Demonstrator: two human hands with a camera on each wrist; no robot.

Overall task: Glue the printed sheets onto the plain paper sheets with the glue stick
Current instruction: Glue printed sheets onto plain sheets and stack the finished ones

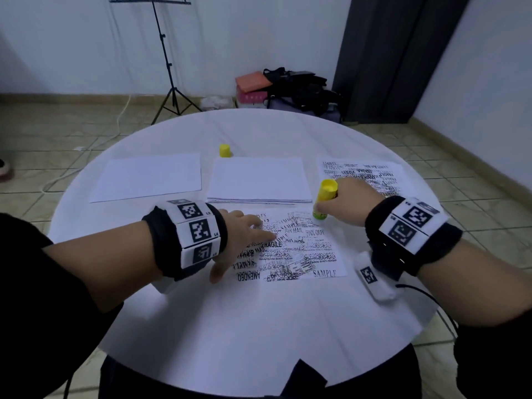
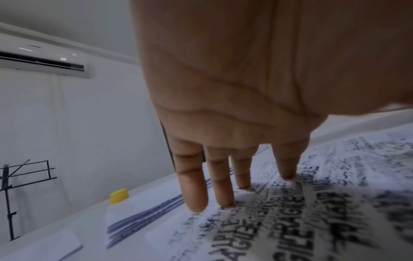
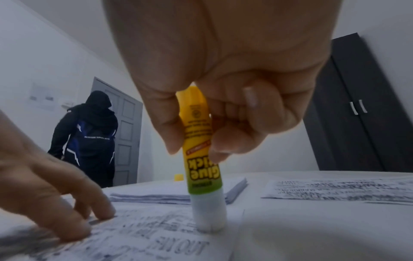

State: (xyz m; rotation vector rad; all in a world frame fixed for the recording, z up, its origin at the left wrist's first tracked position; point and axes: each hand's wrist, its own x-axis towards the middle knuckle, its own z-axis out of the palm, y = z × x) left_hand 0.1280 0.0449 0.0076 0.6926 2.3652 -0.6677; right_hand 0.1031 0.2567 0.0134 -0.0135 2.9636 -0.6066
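Printed sheet lies at table centre; plain stack just behind at 12 o'clock, cap beyond it. Single plain sheet at 10, more printed sheets at 2. Glue stick tip on centre sheet's far-rt corner; left hand on its left part.

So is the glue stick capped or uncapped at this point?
Uncapped. The glue stick in the right hand shows its bare white tip pressed on the printed sheet, and the yellow cap stands apart across the table.

White walls, tiled floor, dark wardrobe
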